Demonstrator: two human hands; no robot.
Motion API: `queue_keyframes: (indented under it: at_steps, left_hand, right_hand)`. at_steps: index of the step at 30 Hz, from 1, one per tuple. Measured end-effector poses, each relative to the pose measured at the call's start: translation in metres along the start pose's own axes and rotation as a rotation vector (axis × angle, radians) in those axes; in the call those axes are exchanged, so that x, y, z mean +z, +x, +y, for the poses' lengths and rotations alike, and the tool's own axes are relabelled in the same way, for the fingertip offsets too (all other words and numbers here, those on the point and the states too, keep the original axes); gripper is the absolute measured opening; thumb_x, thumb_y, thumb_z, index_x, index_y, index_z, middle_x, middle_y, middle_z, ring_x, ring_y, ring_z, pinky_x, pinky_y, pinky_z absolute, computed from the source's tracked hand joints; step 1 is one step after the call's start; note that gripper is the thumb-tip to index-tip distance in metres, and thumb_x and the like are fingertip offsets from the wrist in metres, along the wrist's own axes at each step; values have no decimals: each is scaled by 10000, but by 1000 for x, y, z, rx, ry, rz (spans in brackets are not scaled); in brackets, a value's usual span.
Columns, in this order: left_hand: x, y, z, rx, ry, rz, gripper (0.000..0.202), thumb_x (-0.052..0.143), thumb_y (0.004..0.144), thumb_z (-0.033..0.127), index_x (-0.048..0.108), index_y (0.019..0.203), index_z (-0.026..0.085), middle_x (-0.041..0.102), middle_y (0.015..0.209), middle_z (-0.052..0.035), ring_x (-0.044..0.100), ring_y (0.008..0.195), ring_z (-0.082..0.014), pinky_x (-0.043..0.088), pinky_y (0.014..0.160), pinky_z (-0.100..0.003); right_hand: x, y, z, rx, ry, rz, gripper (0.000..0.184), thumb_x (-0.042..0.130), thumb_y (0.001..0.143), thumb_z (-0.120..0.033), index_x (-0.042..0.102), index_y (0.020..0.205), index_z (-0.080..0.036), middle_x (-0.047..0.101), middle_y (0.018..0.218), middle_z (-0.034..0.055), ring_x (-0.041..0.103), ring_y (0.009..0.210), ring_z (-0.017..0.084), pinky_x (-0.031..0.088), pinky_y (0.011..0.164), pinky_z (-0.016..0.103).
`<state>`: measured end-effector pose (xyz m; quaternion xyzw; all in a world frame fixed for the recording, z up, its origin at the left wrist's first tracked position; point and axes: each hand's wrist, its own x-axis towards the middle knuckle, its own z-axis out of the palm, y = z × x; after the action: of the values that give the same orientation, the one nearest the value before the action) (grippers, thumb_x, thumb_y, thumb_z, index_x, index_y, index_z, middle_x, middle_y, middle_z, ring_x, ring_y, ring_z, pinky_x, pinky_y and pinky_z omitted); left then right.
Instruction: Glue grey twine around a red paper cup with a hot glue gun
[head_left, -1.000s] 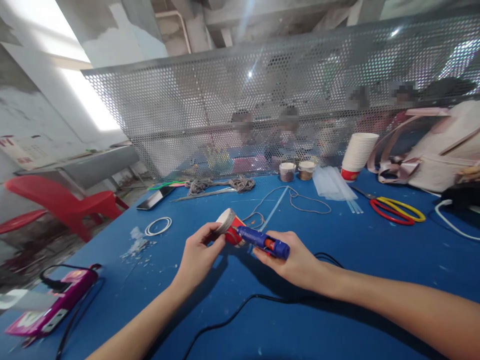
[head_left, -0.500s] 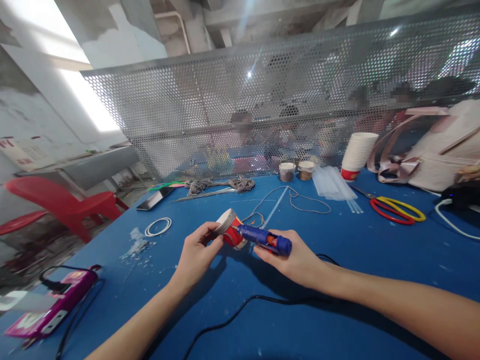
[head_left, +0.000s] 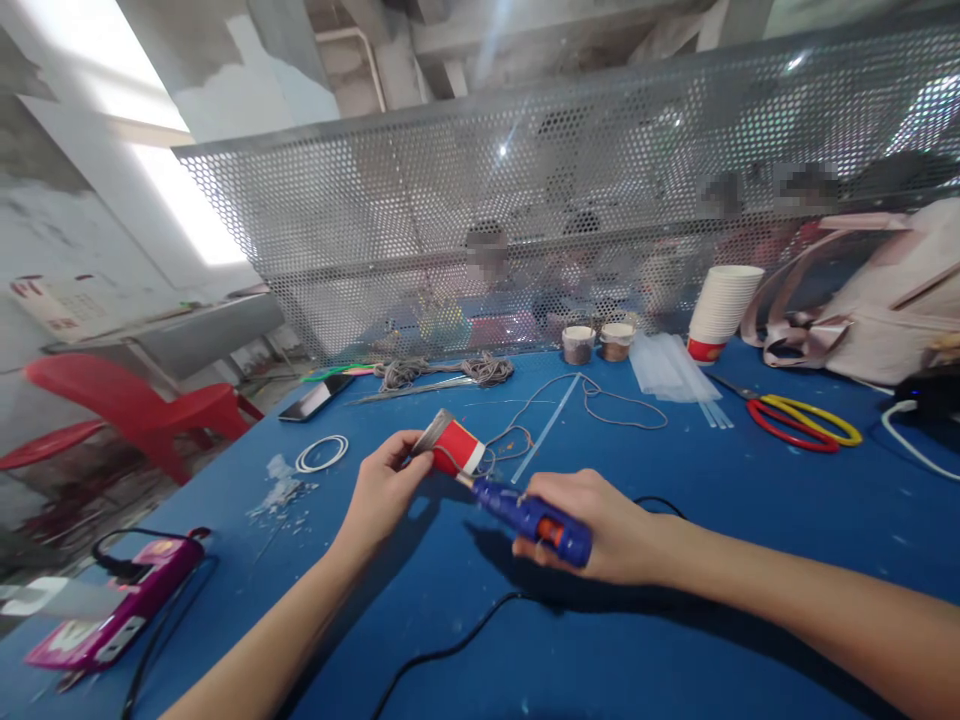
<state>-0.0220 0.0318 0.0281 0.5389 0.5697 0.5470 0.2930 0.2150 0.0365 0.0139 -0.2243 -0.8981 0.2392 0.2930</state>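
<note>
My left hand (head_left: pixel 390 483) is closed on a red paper cup (head_left: pixel 454 447), tilted on its side above the blue table. Grey cord (head_left: pixel 433 430) is wrapped round the cup's end by my fingers, and a loose length trails behind it across the table. My right hand (head_left: pixel 592 525) grips a blue hot glue gun (head_left: pixel 529 515). The gun points up and left, its nozzle close to the cup's lower side; whether it touches I cannot tell. A clear glue stick (head_left: pixel 551 425) lies on the table behind the gun.
Scissors (head_left: pixel 806 420), a stack of paper cups (head_left: pixel 724 312), clear plastic bags (head_left: pixel 667 368) and two cord-wrapped cups (head_left: pixel 578 345) stand or lie rightward. Cord bundles (head_left: pixel 487 370), a phone (head_left: pixel 315 397), white rings (head_left: pixel 322 454) and a purple power strip (head_left: pixel 124 605) are leftward. A perforated metal screen (head_left: pixel 375 240) stands behind.
My left hand has turned the cup, so its open end no longer faces me. My right hand has lowered the glue gun, its nozzle now at the cup's lower side.
</note>
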Motion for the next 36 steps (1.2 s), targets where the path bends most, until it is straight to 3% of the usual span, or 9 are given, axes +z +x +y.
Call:
queue_keyframes:
  at_steps: [5,9,13,17,21,28,36]
  left_hand:
    - [-4,10,-5,-84,-140,46,203,673,609,281,681,763,149,653,685,-3,547,612,-140,437,613,-261]
    - [-4,11,-4,-94,-194,55,203,696,601,276,681,762,153,646,691,7,544,601,-130,446,608,-255]
    - [-2,8,-1,-88,-190,25,213,709,613,267,690,795,160,668,719,6,563,619,-130,459,616,-250]
    - [4,3,4,-120,-221,5,201,722,593,245,691,768,151,684,729,1,573,623,-130,465,620,-250]
    - [8,-3,8,-156,-258,-13,199,699,594,191,693,788,148,685,745,4,584,640,-122,466,644,-244]
    - [10,-8,8,-164,-229,-33,211,634,615,155,688,818,135,659,690,10,564,590,-108,455,633,-247]
    - [12,-15,14,-125,-127,-88,220,621,640,176,693,845,145,692,769,-23,592,661,-138,476,673,-269]
  right_hand:
    - [-1,0,7,-59,-313,-362,292,637,750,-357,553,961,-173,606,862,43,527,639,152,371,563,261]
    - [-9,2,8,-114,-333,-458,287,642,716,-212,605,998,-173,636,1006,79,587,839,209,449,734,324]
    - [-20,12,4,-121,-284,-344,270,625,767,-176,639,1036,-170,638,1120,85,594,962,216,463,824,328]
    - [-23,34,7,-90,-307,-77,202,578,827,-131,625,1023,-124,652,1079,107,587,999,212,456,867,328]
    - [-17,57,16,-129,-322,107,170,590,862,-199,611,1004,-108,652,1041,120,574,979,219,445,855,346]
    - [5,73,20,-199,-367,195,255,689,804,-353,615,903,-129,650,1026,106,538,910,220,409,791,337]
    - [18,68,24,-237,-473,307,168,553,896,-205,639,764,-145,676,951,77,516,829,199,363,749,326]
